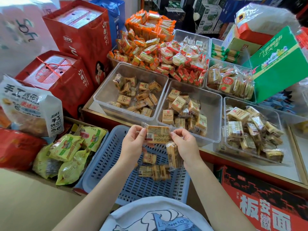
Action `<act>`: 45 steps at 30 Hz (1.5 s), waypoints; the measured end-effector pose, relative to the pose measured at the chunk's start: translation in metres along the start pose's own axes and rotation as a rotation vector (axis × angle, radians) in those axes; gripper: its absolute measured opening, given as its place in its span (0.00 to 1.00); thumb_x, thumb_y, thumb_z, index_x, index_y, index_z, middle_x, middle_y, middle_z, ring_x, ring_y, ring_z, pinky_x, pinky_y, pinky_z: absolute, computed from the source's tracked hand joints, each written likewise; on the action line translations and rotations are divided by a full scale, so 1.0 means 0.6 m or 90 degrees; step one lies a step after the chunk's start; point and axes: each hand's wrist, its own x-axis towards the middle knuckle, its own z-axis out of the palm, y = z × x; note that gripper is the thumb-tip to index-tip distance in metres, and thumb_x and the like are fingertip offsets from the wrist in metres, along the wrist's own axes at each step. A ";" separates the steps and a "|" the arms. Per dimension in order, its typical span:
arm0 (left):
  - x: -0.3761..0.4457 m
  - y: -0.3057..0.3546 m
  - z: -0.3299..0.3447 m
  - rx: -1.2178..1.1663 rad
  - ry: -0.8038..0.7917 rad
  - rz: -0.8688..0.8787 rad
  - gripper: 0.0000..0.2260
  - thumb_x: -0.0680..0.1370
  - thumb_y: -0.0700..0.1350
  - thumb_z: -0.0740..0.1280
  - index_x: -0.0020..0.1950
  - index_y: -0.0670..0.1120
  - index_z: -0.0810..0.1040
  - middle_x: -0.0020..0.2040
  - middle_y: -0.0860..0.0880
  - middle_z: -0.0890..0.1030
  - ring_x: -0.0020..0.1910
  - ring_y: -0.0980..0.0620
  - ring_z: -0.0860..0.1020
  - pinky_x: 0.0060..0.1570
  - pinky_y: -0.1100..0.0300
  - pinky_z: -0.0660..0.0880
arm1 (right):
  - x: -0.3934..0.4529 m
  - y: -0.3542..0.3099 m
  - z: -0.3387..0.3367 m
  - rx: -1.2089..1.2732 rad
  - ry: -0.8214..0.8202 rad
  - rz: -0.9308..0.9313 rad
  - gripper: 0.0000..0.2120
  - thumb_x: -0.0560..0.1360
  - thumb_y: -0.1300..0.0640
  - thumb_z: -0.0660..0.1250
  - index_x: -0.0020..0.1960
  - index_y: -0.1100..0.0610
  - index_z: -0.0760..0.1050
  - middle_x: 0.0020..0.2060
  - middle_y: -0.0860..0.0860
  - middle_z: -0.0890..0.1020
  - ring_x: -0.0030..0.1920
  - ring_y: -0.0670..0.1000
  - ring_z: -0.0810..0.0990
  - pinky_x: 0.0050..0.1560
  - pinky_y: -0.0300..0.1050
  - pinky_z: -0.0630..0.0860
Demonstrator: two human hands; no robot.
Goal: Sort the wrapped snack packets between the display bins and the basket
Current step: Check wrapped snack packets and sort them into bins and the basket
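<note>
Both hands hold one wrapped tan snack packet (pixel 158 134) above the blue slotted basket (pixel 106 164), barcode side up. My left hand (pixel 133 144) pinches its left end; my right hand (pixel 185 145) pinches its right end and also grips a second packet (pixel 172 155) that hangs on edge under the palm. Several similar packets (pixel 153 171) lie in the basket. Just beyond stand three clear display bins with the same tan packets: left bin (pixel 106 90), middle bin (pixel 211 104), right bin (pixel 276 117).
Farther bins hold orange packets (pixel 146 30), red-and-white rice crackers (pixel 180 59) and green ones (pixel 223 53). Red gift boxes (pixel 80 35) and yellow-green bags (pixel 66 147) crowd the left. A green carton (pixel 276 64) leans at the right, and a red box (pixel 260 202) sits under the counter.
</note>
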 end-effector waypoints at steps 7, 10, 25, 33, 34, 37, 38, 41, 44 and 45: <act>0.018 -0.013 -0.005 0.036 0.046 0.003 0.02 0.83 0.44 0.66 0.53 0.49 0.75 0.50 0.43 0.85 0.43 0.51 0.85 0.38 0.60 0.79 | 0.002 -0.007 -0.017 0.001 -0.059 -0.013 0.09 0.81 0.56 0.68 0.42 0.49 0.79 0.41 0.58 0.78 0.41 0.57 0.75 0.44 0.54 0.74; 0.028 -0.006 -0.014 0.159 -0.035 0.079 0.15 0.81 0.48 0.70 0.66 0.58 0.73 0.64 0.57 0.78 0.63 0.59 0.76 0.58 0.63 0.73 | 0.002 -0.021 -0.031 -0.040 -0.130 -0.038 0.06 0.80 0.57 0.69 0.45 0.52 0.80 0.40 0.53 0.79 0.42 0.54 0.77 0.46 0.51 0.75; 0.030 0.010 0.010 0.133 -0.196 -0.162 0.19 0.79 0.58 0.69 0.64 0.48 0.74 0.57 0.46 0.83 0.55 0.47 0.84 0.56 0.43 0.82 | 0.019 -0.029 -0.013 -0.036 -0.060 0.074 0.19 0.82 0.38 0.59 0.54 0.54 0.74 0.47 0.55 0.80 0.49 0.53 0.79 0.58 0.54 0.77; 0.026 -0.004 0.016 0.038 -0.136 -0.135 0.28 0.70 0.53 0.80 0.65 0.49 0.73 0.58 0.47 0.84 0.55 0.50 0.84 0.51 0.49 0.83 | 0.011 -0.037 0.009 0.134 -0.144 0.141 0.15 0.85 0.48 0.59 0.62 0.58 0.72 0.58 0.61 0.82 0.59 0.59 0.82 0.61 0.62 0.80; 0.030 -0.006 0.009 0.029 -0.138 -0.130 0.30 0.68 0.55 0.81 0.64 0.49 0.74 0.57 0.47 0.84 0.54 0.50 0.85 0.52 0.47 0.83 | 0.012 -0.037 0.003 0.118 -0.156 0.126 0.14 0.85 0.50 0.61 0.61 0.59 0.74 0.58 0.61 0.82 0.59 0.59 0.82 0.62 0.61 0.79; 0.031 -0.005 -0.002 0.005 -0.160 -0.108 0.31 0.66 0.53 0.81 0.65 0.49 0.74 0.57 0.47 0.85 0.54 0.50 0.85 0.49 0.51 0.83 | 0.015 -0.037 -0.013 0.095 -0.175 0.073 0.11 0.83 0.54 0.66 0.58 0.62 0.78 0.53 0.59 0.84 0.51 0.53 0.83 0.56 0.52 0.82; 0.031 -0.005 -0.001 -0.007 -0.166 -0.108 0.31 0.66 0.52 0.81 0.65 0.48 0.74 0.57 0.47 0.85 0.55 0.50 0.85 0.49 0.51 0.82 | 0.015 -0.039 -0.016 0.093 -0.171 0.057 0.11 0.82 0.55 0.67 0.57 0.63 0.78 0.50 0.58 0.85 0.48 0.53 0.84 0.53 0.50 0.83; 0.035 -0.006 -0.004 -0.018 -0.181 -0.116 0.31 0.67 0.51 0.82 0.66 0.49 0.74 0.57 0.47 0.86 0.56 0.49 0.85 0.52 0.48 0.82 | 0.015 -0.040 -0.018 0.081 -0.135 0.006 0.11 0.80 0.54 0.70 0.53 0.62 0.80 0.46 0.57 0.86 0.47 0.55 0.86 0.51 0.53 0.84; 0.037 0.002 -0.008 -0.006 -0.218 -0.105 0.36 0.63 0.54 0.82 0.67 0.50 0.73 0.58 0.47 0.85 0.57 0.47 0.84 0.56 0.46 0.81 | 0.015 -0.039 -0.018 0.084 -0.102 -0.016 0.11 0.79 0.56 0.70 0.50 0.65 0.79 0.45 0.60 0.86 0.43 0.55 0.85 0.47 0.52 0.85; 0.037 0.004 -0.008 -0.007 -0.230 -0.102 0.36 0.63 0.53 0.82 0.68 0.50 0.73 0.59 0.46 0.85 0.58 0.47 0.84 0.57 0.47 0.81 | 0.017 -0.038 -0.018 0.081 -0.090 -0.020 0.12 0.79 0.56 0.70 0.49 0.66 0.79 0.44 0.61 0.86 0.42 0.54 0.85 0.45 0.51 0.85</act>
